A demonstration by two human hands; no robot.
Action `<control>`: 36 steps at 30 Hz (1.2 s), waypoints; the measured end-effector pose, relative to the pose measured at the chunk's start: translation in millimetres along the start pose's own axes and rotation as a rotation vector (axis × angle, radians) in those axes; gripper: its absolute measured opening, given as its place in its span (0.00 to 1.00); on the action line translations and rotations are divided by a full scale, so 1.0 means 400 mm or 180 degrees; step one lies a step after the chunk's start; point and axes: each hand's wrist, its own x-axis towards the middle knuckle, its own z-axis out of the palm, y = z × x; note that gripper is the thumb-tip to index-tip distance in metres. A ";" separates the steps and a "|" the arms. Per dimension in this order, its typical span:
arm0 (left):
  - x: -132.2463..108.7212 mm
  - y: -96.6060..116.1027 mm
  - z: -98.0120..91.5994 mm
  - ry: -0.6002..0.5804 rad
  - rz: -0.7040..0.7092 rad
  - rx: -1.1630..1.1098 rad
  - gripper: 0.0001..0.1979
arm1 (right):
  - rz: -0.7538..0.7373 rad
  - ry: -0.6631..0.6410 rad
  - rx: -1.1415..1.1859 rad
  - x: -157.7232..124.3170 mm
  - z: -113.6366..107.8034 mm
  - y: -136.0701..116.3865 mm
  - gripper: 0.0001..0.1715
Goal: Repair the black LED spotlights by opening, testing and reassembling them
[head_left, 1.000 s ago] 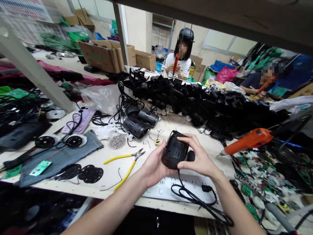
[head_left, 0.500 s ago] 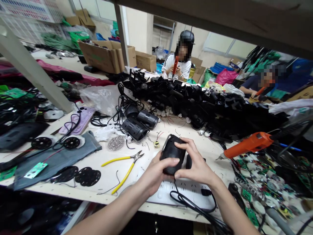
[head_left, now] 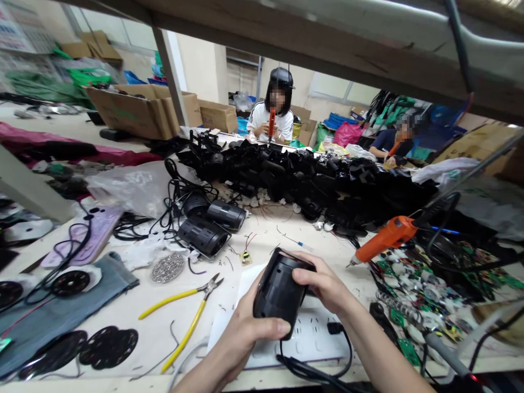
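Both my hands hold a black cylindrical plastic housing (head_left: 278, 292) above a white power strip (head_left: 305, 338) near the bench's front edge. My left hand (head_left: 245, 327) cups it from below with the thumb across its near end. My right hand (head_left: 323, 284) grips its far right side with curled fingers. A black cable (head_left: 315, 365) runs from the housing down over the power strip.
Yellow-handled cutters (head_left: 184, 308) lie to the left, beside a dish of screws (head_left: 167, 267) and two more black housings (head_left: 208, 232). A long heap of black parts (head_left: 311, 183) fills the back. An orange electric screwdriver (head_left: 382, 240) hangs at right over green circuit boards (head_left: 413, 284). Two people sit behind.
The view has shifted right and down. The housing has tilted, its near end now toward me, and my left thumb has moved onto that end.
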 end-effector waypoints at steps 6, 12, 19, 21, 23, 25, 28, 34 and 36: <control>-0.006 -0.014 0.003 0.0275 -0.0085 0.0046 0.43 | 0.0230 0.0417 0.0168 0.004 0.018 0.011 0.20; 0.002 0.000 0.012 0.0480 -0.0248 0.0339 0.40 | 0.0066 0.0551 0.0013 0.016 0.019 0.013 0.15; 0.035 0.005 0.014 0.0749 -0.0580 0.0274 0.26 | -0.0032 0.0794 -0.0528 0.029 0.024 0.019 0.21; 0.043 0.007 0.017 0.0842 -0.0944 -0.0131 0.19 | 0.0001 0.0865 -0.0864 0.031 0.013 0.019 0.27; 0.048 0.014 0.023 0.0908 -0.1244 -0.0482 0.15 | 0.0042 0.0834 -0.0954 0.021 -0.007 0.015 0.31; 0.050 0.023 0.029 0.0911 -0.1425 -0.0732 0.16 | -0.0056 0.0959 -0.0868 -0.006 -0.037 0.014 0.35; 0.038 0.031 0.033 0.0914 -0.1610 -0.0947 0.20 | -0.0425 0.1626 -0.0977 -0.083 -0.088 0.034 0.33; -0.052 0.013 0.036 0.0897 -0.1793 -0.0646 0.24 | -0.0364 0.2429 -0.1538 -0.272 -0.148 0.157 0.20; -0.098 -0.001 0.045 0.1004 -0.1950 -0.0534 0.24 | -0.0316 0.2381 -0.1747 -0.313 -0.149 0.187 0.16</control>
